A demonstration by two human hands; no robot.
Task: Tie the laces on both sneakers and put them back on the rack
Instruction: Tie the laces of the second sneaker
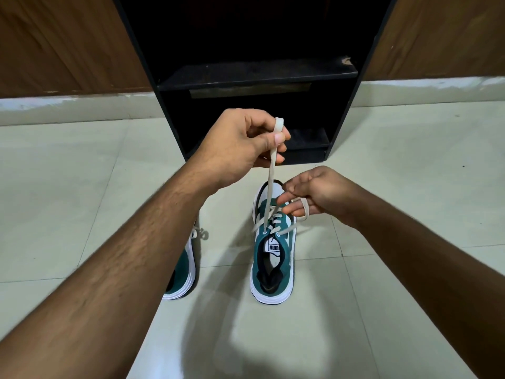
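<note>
Two green-and-white sneakers stand on the tiled floor, toes toward the rack. The right sneaker (pixel 273 258) is in full view with its beige lace (pixel 271 170) loose. My left hand (pixel 240 140) is raised above it, thumb and finger pinched on one lace end, which is pulled up taut. My right hand (pixel 314 195) hovers over the sneaker's toe, with the other lace end looped around its fingers. The left sneaker (pixel 183 272) is mostly hidden behind my left forearm; a knotted bit of its lace shows beside the arm.
A black shoe rack (pixel 257 75) with dark open shelves stands straight ahead against the wall, just beyond the sneakers. Brown wooden panels (pixel 62 42) flank it on both sides. Pale floor tiles (pixel 410 165) spread around the sneakers.
</note>
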